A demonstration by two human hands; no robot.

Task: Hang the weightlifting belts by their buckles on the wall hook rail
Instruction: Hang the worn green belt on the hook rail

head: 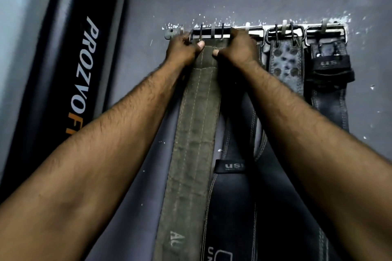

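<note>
A long green belt (197, 133) hangs down the wall between two bare arms. A black belt (233, 197) hangs just right of it, partly behind it. At the top, the left hand (182, 51) and right hand (239, 48) grip the green belt's end, one on each side, fingers curled round it and thumbs on its front. Its buckle (210, 33) is up against the rail (256, 33). Farther right, a studded belt (285, 63) and a dark belt (331, 91) hang from the rail.
</note>
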